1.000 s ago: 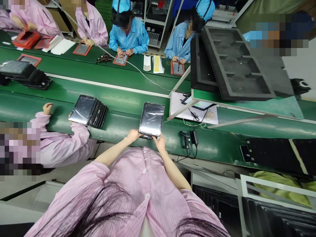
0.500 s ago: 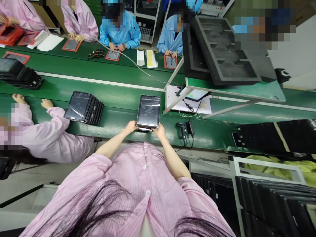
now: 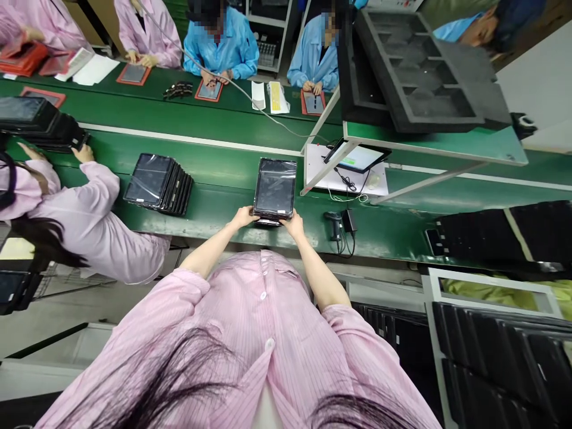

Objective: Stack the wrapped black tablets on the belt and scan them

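Note:
A small stack of black tablets (image 3: 275,186) sits on the green bench in front of me, its top screen covered in shiny clear film. My left hand (image 3: 243,217) grips the stack's near left corner, with fingers partly hidden at the edge. At the near right corner, my right hand (image 3: 294,225) holds the same stack, thumb at the side. To the left stands a taller, leaning stack of tablets (image 3: 149,180), apart from my hands.
A handheld scanner (image 3: 333,225) and a power adapter (image 3: 350,220) lie right of me. Beyond, a metal-legged shelf (image 3: 429,143) bears black foam trays (image 3: 429,77) over a lit tablet (image 3: 357,156). A co-worker in pink (image 3: 102,220) sits left; others work across the bench.
The view has shifted slightly, while my hands keep hold of the tablet stack. The co-worker on the left has moved a hand to the far-left pile of tablets.

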The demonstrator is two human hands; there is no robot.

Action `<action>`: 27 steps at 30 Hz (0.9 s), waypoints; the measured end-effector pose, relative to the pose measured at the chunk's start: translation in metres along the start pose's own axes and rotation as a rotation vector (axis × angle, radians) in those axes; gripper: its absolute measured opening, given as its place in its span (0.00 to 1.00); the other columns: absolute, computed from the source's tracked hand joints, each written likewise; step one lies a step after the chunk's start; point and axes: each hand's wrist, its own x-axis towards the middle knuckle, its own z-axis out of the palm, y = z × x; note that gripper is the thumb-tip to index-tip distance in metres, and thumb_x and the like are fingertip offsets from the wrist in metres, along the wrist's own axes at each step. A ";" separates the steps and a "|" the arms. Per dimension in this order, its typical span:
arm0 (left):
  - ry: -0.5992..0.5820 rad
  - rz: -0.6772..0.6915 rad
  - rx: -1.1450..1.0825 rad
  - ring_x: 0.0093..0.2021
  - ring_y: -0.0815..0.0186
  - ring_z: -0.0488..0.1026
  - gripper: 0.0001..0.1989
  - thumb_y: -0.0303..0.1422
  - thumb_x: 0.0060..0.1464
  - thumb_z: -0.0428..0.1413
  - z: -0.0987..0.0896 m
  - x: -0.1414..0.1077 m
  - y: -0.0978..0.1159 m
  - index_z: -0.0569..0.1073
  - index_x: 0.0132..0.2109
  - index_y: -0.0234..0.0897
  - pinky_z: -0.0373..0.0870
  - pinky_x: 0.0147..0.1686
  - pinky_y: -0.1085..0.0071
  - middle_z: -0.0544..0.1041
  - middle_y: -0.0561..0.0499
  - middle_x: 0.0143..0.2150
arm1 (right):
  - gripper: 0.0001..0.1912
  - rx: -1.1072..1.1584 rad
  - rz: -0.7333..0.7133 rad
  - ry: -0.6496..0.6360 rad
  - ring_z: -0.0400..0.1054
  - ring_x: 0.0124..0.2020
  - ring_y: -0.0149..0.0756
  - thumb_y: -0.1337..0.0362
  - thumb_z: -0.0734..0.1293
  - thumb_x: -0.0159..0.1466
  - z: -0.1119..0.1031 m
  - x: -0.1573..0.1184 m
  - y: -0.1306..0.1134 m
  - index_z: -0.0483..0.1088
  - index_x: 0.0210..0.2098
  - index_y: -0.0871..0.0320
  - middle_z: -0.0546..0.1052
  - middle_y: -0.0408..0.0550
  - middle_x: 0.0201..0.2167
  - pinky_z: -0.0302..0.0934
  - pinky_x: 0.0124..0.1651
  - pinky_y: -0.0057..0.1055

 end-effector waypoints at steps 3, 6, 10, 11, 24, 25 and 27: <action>0.018 0.059 0.017 0.62 0.51 0.85 0.30 0.33 0.61 0.72 -0.005 -0.004 0.003 0.81 0.68 0.32 0.79 0.64 0.63 0.88 0.40 0.62 | 0.37 0.044 -0.001 -0.012 0.85 0.52 0.51 0.70 0.78 0.61 0.000 -0.004 -0.002 0.73 0.69 0.56 0.88 0.54 0.51 0.75 0.68 0.53; 0.029 0.120 0.041 0.63 0.50 0.84 0.32 0.34 0.60 0.72 -0.017 -0.004 0.006 0.81 0.69 0.35 0.78 0.66 0.62 0.88 0.41 0.62 | 0.37 0.153 -0.017 -0.028 0.86 0.52 0.47 0.69 0.75 0.63 0.000 -0.010 -0.003 0.71 0.72 0.56 0.86 0.55 0.58 0.76 0.67 0.48; -0.045 0.149 0.014 0.62 0.50 0.85 0.27 0.34 0.58 0.72 -0.034 0.000 0.008 0.84 0.64 0.38 0.78 0.66 0.62 0.90 0.44 0.58 | 0.37 0.254 0.008 -0.019 0.85 0.56 0.45 0.66 0.73 0.65 0.001 -0.016 -0.001 0.71 0.73 0.58 0.85 0.56 0.62 0.76 0.68 0.46; -0.078 0.131 -0.008 0.61 0.50 0.85 0.26 0.33 0.57 0.72 -0.037 0.001 0.009 0.85 0.63 0.37 0.78 0.65 0.63 0.90 0.45 0.57 | 0.36 0.268 0.022 -0.013 0.84 0.57 0.45 0.66 0.72 0.65 0.002 -0.017 -0.001 0.71 0.72 0.58 0.85 0.56 0.61 0.75 0.69 0.46; -0.273 -0.249 -0.575 0.64 0.52 0.80 0.42 0.68 0.72 0.43 -0.038 -0.005 0.035 0.79 0.68 0.41 0.79 0.52 0.66 0.82 0.37 0.69 | 0.30 0.623 0.184 -0.024 0.81 0.60 0.42 0.45 0.63 0.71 0.003 -0.007 -0.008 0.79 0.63 0.55 0.86 0.53 0.58 0.74 0.66 0.44; -0.274 -0.251 -0.569 0.64 0.52 0.80 0.40 0.67 0.71 0.48 -0.038 -0.005 0.038 0.78 0.68 0.42 0.78 0.53 0.66 0.82 0.37 0.69 | 0.31 0.631 0.183 -0.022 0.81 0.60 0.43 0.42 0.62 0.72 0.002 -0.007 -0.009 0.79 0.62 0.55 0.86 0.54 0.57 0.75 0.65 0.43; -0.258 -0.253 -0.558 0.65 0.53 0.80 0.36 0.62 0.69 0.58 -0.037 -0.005 0.042 0.77 0.69 0.42 0.78 0.53 0.66 0.82 0.37 0.70 | 0.33 0.667 0.209 -0.014 0.81 0.60 0.44 0.38 0.61 0.74 0.001 -0.007 -0.010 0.80 0.60 0.55 0.86 0.55 0.56 0.75 0.64 0.43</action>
